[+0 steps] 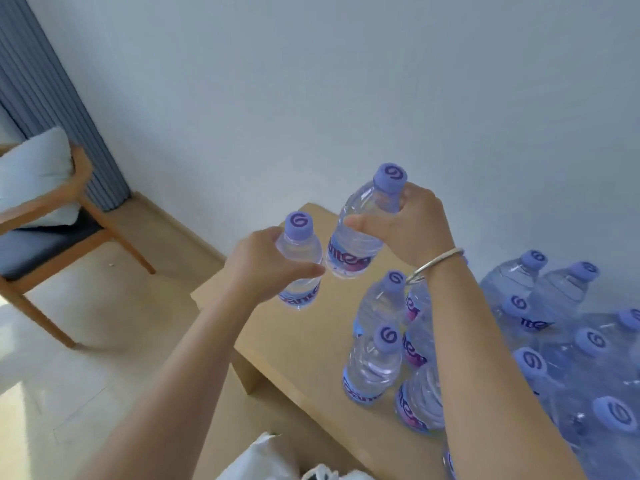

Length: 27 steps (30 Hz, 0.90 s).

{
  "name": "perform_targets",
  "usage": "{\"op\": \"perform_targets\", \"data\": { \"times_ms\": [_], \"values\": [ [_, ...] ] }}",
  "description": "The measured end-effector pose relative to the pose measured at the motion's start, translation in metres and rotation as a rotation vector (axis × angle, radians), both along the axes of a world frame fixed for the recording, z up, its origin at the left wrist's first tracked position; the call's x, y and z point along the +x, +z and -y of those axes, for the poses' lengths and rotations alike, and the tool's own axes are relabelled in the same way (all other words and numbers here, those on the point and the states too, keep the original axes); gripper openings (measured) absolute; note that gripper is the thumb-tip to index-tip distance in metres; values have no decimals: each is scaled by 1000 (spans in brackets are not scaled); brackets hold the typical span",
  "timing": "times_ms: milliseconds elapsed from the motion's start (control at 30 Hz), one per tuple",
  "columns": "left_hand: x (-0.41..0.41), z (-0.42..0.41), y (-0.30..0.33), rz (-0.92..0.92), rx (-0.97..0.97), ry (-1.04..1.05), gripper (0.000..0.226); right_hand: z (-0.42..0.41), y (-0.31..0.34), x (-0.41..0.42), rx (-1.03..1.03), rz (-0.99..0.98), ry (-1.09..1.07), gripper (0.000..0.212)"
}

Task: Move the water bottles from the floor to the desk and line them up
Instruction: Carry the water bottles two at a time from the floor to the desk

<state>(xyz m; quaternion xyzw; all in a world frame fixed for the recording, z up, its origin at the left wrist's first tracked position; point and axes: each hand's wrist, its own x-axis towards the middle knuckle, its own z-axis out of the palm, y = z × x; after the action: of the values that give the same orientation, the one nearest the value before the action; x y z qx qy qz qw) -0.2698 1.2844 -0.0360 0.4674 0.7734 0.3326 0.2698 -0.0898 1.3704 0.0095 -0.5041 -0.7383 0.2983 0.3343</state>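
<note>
White wall, wooden desk (pixel 298 344) centre frame. Bottles standing on desk (pixel 375 367) lower right, purple swirl caps, labels only partly legible. Left hand (pixel 263 268) grips left bottle (pixel 300 261), right hand (pixel 412 223) grips right bottle (pixel 363 223), both above desk.

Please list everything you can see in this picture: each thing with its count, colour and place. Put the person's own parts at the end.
held bottles: two, clear with purple caps, one in each hand above the desk, left one, right one
standing bottles: many, exact count unclear, clear with purple caps, on the right part of the desk
desk: one, light wood, against the wall
chair: one, wooden frame, dark seat, pale cushion, left on the floor
curtain: one, grey-blue, upper left
white bag: one, bottom edge
bracelet: one, silver, right wrist
left hand: grip round a bottle
right hand: grip round a bottle
</note>
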Motion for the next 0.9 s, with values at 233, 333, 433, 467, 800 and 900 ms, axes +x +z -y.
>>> {"op": "perform_targets", "data": {
  "times_ms": [233, 333, 433, 467, 800, 900],
  "values": [
    [15, -98, -22, 133, -128, -342, 36, -73, -34, 7, -141, 154, -344, 41],
    [25, -134, -38, 188, -149, -468, 47, -91, -48, 15, -257, 222, -459, 39],
    [32, -160, -52, 203, -212, -607, 44, -103, -64, 22, -380, 275, -527, 45],
    [35, -166, -55, 205, -225, -654, 46, -106, -69, 23, -408, 287, -537, 47],
    [47, -183, -66, 116, -293, -937, 45, -113, -98, 20, -536, 335, -611, 29],
    [45, -183, -65, 94, -295, -969, 52, -108, -91, 21, -582, 290, -664, 36]
  ]
}}
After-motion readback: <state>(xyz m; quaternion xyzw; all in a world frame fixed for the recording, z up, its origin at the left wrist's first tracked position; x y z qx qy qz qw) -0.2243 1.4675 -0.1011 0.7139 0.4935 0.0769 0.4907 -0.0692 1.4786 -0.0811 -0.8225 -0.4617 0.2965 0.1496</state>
